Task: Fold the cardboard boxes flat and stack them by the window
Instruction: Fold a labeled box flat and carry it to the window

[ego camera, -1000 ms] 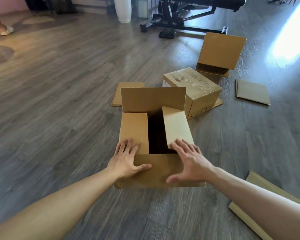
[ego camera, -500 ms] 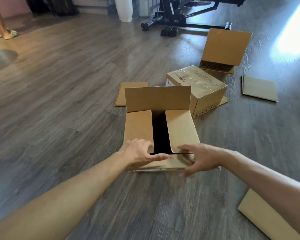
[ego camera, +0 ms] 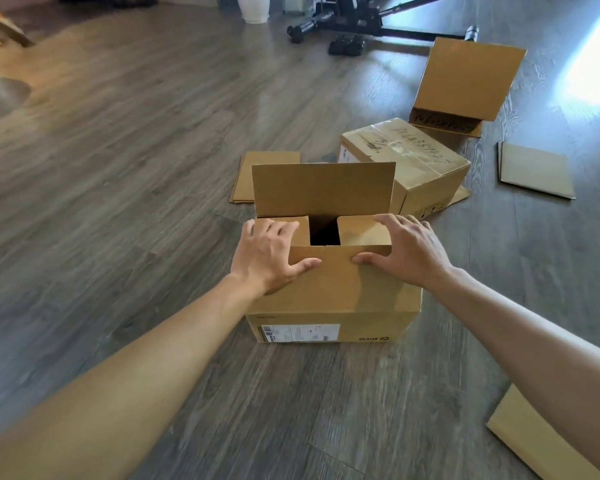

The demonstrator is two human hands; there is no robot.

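Hands lie flat on top of an open cardboard box (ego camera: 333,299) in the middle of the wooden floor (ego camera: 118,168): the left hand (ego camera: 269,259) and right hand (ego camera: 407,252) each press spread, nearly straight fingers on a folded side flap, thumbs on the near flap, grip closed around nothing. Its far flap stands upright. Just beyond sits a taped box (ego camera: 406,164), with flattened cardboard sheets (ego camera: 265,176) beside it and another opened box (ego camera: 465,84) toward the floor's far right edge.
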